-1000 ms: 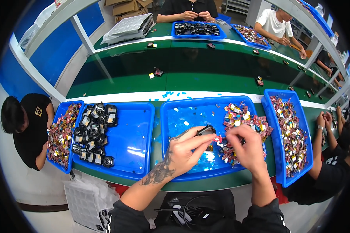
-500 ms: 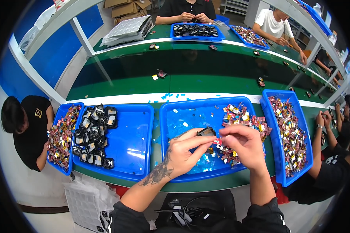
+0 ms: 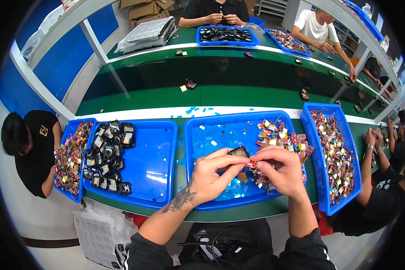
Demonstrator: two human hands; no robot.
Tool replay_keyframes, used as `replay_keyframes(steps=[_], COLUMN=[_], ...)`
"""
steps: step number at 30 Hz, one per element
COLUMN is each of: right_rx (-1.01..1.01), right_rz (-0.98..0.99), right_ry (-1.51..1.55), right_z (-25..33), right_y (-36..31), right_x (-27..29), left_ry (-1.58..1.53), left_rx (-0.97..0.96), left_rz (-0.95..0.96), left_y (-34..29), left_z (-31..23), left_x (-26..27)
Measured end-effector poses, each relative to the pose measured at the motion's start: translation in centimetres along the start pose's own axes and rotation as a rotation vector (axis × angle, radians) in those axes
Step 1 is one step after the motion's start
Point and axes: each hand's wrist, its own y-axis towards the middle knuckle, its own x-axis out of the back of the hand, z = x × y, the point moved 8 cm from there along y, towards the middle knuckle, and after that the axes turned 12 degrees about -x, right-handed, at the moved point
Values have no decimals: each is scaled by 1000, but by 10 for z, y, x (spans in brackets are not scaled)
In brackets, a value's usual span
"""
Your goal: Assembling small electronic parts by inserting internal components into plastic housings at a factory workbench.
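My left hand (image 3: 213, 177) is closed around a small black casing (image 3: 239, 152) with a pale panel, shaped like a watch body. At its fingertips sits a small red part (image 3: 251, 164), resembling a circuit piece. My right hand (image 3: 281, 172) pinches at that red part, its fingertips meeting those of the left; exactly how the part joins the casing is hidden. Both hands hover over a blue tray (image 3: 202, 119) with a heap of red, yellow and white small parts (image 3: 281, 135) at its right and bits of blue film (image 3: 238, 191) scattered inside.
A blue tray at left (image 3: 153, 148) contains several black casings (image 3: 108, 153). Narrow bins of small parts (image 3: 333, 153) flank both sides. Beyond a white ledge (image 3: 238, 112), a green conveyor (image 3: 144, 94) carries scattered parts. People sit across and on either side.
My right hand has moved left and its fingertips now meet my left fingers at the red part. Loose parts on the conveyor have shifted slightly right.
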Motion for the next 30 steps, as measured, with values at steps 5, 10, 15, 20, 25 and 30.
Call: replay_keyframes(steps=[5, 10, 15, 20, 25, 30], right_rx=[-121, -323, -248, -266, -254, -49], right_rz=[167, 181, 16, -107, -101, -301], right_ry=[225, 300, 104, 408, 329, 56], right_z=[-11, -11, -10, -19, -22, -7], right_y=[-6, -7, -11, -18, -17, -17], right_x=[1, -9, -11, -13, -17, -13], left_ry=[-41, 68, -41, -404, -455, -391], left_rx=[1, -64, 124, 369, 396, 258], left_rz=[56, 91, 19, -41, -57, -14], left_y=[2, 2, -3, -14, -17, -13], left_z=[-3, -3, 11, 39, 39, 28], left_x=[-6, -9, -11, -21, -22, -23])
